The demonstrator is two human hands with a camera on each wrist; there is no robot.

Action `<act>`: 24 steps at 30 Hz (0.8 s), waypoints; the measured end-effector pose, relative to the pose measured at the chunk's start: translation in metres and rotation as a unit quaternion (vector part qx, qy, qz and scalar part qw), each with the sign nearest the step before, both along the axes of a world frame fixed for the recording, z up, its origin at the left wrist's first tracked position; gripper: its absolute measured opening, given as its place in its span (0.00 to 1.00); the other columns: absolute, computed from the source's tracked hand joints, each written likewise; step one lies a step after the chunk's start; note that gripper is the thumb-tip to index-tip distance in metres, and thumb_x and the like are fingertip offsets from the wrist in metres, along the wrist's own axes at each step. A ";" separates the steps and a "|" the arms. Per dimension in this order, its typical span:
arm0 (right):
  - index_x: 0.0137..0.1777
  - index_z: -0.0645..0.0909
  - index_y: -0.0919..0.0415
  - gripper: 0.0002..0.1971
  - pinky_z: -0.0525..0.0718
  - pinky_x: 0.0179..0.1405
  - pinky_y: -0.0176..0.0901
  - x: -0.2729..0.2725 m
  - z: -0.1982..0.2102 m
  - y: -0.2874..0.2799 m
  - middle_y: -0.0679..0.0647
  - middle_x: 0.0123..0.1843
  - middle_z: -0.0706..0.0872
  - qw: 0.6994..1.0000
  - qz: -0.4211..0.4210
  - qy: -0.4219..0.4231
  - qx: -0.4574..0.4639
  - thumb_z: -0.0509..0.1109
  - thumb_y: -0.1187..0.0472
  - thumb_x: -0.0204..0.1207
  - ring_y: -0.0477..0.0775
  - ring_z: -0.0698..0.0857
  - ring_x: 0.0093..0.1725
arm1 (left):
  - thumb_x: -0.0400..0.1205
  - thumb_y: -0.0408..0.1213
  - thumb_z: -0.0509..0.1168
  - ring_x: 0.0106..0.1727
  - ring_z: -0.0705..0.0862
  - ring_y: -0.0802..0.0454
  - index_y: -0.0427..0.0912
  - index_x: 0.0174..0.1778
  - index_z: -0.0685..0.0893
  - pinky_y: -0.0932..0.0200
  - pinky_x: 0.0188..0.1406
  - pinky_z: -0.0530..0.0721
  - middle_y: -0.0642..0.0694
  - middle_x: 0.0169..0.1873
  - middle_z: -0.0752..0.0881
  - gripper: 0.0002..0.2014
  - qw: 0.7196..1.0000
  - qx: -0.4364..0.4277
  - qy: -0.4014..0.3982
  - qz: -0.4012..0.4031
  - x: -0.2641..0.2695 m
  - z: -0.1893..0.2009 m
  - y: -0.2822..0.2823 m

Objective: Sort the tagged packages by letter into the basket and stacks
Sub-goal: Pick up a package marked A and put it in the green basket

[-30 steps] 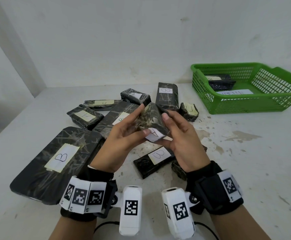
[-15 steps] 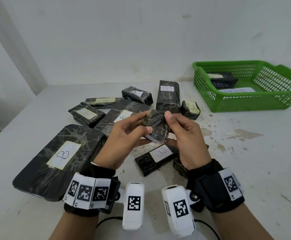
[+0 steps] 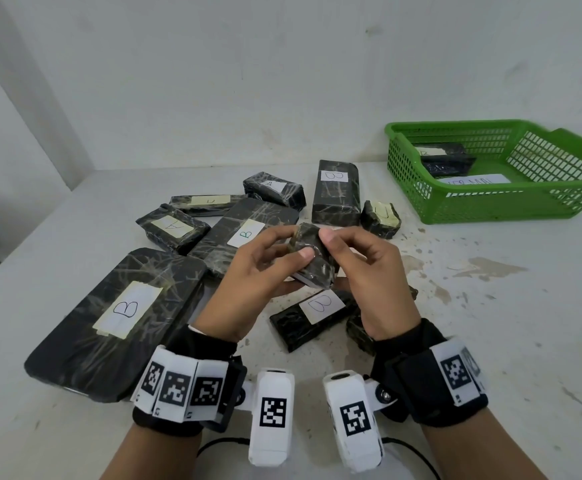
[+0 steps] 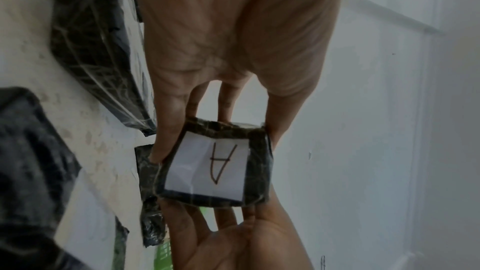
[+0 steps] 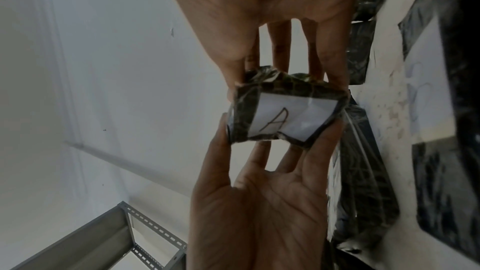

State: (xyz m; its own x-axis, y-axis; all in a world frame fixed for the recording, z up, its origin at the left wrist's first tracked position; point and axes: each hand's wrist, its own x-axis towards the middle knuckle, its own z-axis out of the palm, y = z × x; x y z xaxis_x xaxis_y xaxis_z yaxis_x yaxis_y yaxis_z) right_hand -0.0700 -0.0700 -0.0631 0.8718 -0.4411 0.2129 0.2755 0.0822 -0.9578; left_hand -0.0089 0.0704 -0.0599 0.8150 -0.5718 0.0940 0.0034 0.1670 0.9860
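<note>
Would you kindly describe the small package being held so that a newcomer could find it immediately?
Start at the green basket on the right, then move left to the two hands above the scattered packages. The left hand and right hand pinch a small black package; alone among them, it is lifted, tagged A underneath.

Left hand [image 3: 248, 271] and right hand [image 3: 369, 271] raised, facing, fingertips apparently pinching inward.

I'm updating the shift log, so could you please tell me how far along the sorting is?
Early. Done: two dark packages lie in the green basket. In hand: the left hand and right hand grip a small package tagged A. Left: loose packages scattered on the table, such as the large B package; no tidy stacks yet.
</note>
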 end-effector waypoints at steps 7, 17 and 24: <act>0.47 0.89 0.62 0.08 0.91 0.48 0.55 0.001 -0.002 0.000 0.53 0.42 0.92 1.000 0.022 0.011 -0.015 0.75 0.58 0.73 0.52 0.91 0.43 | 0.72 0.44 0.73 0.44 0.90 0.49 0.43 0.55 0.80 0.46 0.55 0.89 0.44 0.41 0.90 0.18 0.999 -0.002 0.030 0.018 -0.003 0.001 -0.002; 0.53 0.88 0.67 0.09 0.90 0.52 0.62 0.000 0.000 -0.002 0.57 0.44 0.92 0.999 0.038 0.036 0.003 0.75 0.62 0.76 0.56 0.91 0.46 | 0.79 0.48 0.72 0.49 0.90 0.42 0.37 0.60 0.80 0.40 0.59 0.88 0.39 0.45 0.90 0.21 0.998 0.012 0.043 0.043 -0.003 0.005 0.000; 0.55 0.89 0.68 0.10 0.91 0.51 0.59 0.001 -0.001 -0.002 0.64 0.49 0.92 0.999 0.033 0.023 -0.003 0.75 0.68 0.75 0.65 0.91 0.50 | 0.78 0.48 0.70 0.50 0.88 0.42 0.37 0.61 0.79 0.39 0.61 0.86 0.40 0.45 0.89 0.21 0.998 0.000 0.057 0.032 -0.001 0.006 0.002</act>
